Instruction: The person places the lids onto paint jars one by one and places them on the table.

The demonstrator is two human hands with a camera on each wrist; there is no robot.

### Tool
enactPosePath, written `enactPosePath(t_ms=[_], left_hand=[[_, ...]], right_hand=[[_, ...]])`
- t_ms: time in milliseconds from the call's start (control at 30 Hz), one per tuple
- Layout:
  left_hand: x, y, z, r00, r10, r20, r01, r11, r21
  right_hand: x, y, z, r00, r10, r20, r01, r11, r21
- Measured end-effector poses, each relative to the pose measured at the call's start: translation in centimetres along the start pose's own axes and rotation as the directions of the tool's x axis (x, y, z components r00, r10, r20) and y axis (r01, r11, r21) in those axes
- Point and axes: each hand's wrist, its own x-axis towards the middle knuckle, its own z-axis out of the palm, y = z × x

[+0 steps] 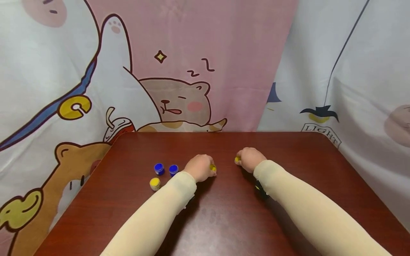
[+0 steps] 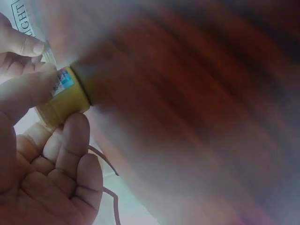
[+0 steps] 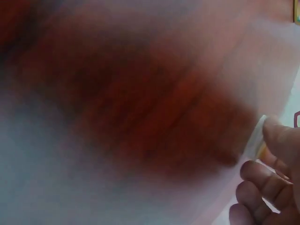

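Observation:
My left hand [image 1: 199, 168] holds a small yellow paint pot [image 2: 70, 96] a little above the table, pinched between thumb and fingers. A printed label shows on the pot's side. My right hand [image 1: 251, 160] is a short way to the right, pinching a thin, pale, see-through lid [image 3: 255, 138] with some yellow on it. Lid and pot are apart. Left of my left hand stand two blue paint pots [image 1: 159, 169] and another yellow paint pot [image 1: 155, 184]. The pot's mouth is hidden from view.
All of this is on a dark red-brown table [image 1: 224, 220]. A cartoon-printed curtain [image 1: 237, 64] hangs behind its far edge. Something small and dark [image 1: 262, 190] shows under the right cuff; its kind is unclear.

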Motion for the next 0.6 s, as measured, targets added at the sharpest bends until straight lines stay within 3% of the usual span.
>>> enactPosePath(t_ms=[233,467,600], left_hand=[[0.3,0.5,0.0,1.0,-0.005,0.003,0.004,0.999,0.04],[0.6,0.5,0.1,1.0,-0.007,0.019,0.006,0.998,0.058],[0.7,0.4,0.1,1.0,-0.015,0.017,0.014,0.998,0.057]], right_hand=[[0.3,-0.6,-0.5,0.994,0.066,0.084,-0.068,0.998,0.017],[1.0,-2.9,-1.0,0.981,0.154,0.116,-0.138,0.981,-0.134],[1.2,-3.6,-1.4,0.974,0.181,0.135,-0.159,0.974,-0.161]])
